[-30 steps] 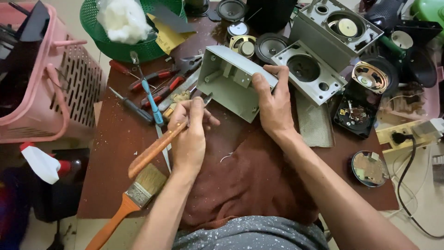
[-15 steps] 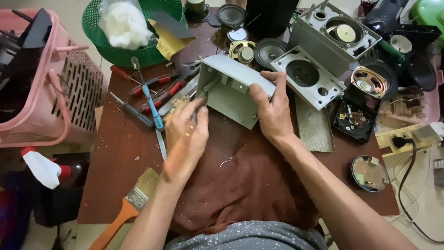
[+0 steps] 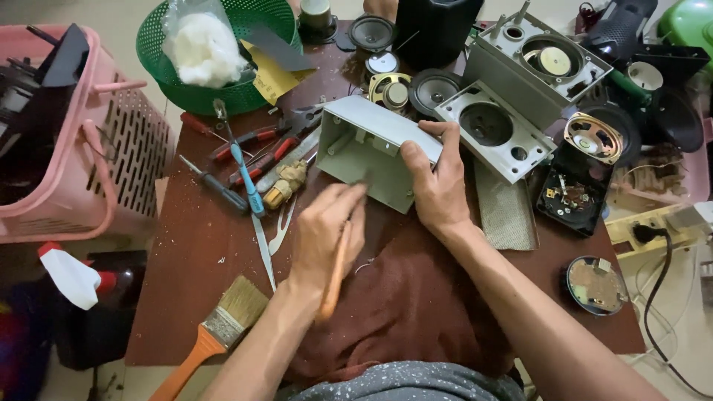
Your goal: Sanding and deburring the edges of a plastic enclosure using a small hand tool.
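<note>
Plainly, the grey plastic shell (image 3: 371, 152) sits tipped on its side near the middle of the table (image 3: 186, 252), its hollow facing left, resting on the edge of a dark red cloth (image 3: 416, 297). The right hand (image 3: 438, 186) clamps its near right corner, fingers hooked over the top wall and thumb along the side. The left hand (image 3: 327, 226) is closed around a wooden-handled tool (image 3: 336, 271), whose working end is blurred at the shell's open mouth; what kind of tip it has I cannot tell.

The shell looks light and stiff, a thin-walled moulded box with small posts inside. Such walls would likely flex or crack if squeezed hard across the open side, so the corners and the closed back seem the safest places to hold, as the right hand does. Its smooth faces may slip a little; the cloth beneath should help steady it.

Left of the shell lie red-handled pliers (image 3: 256, 145) and a blue screwdriver (image 3: 241, 167). A paintbrush (image 3: 223, 323) lies towards the near left corner. Beyond the shell, towards the far right corner, stand a speaker front panel (image 3: 494, 134) and loose speaker cones (image 3: 390, 90).
</note>
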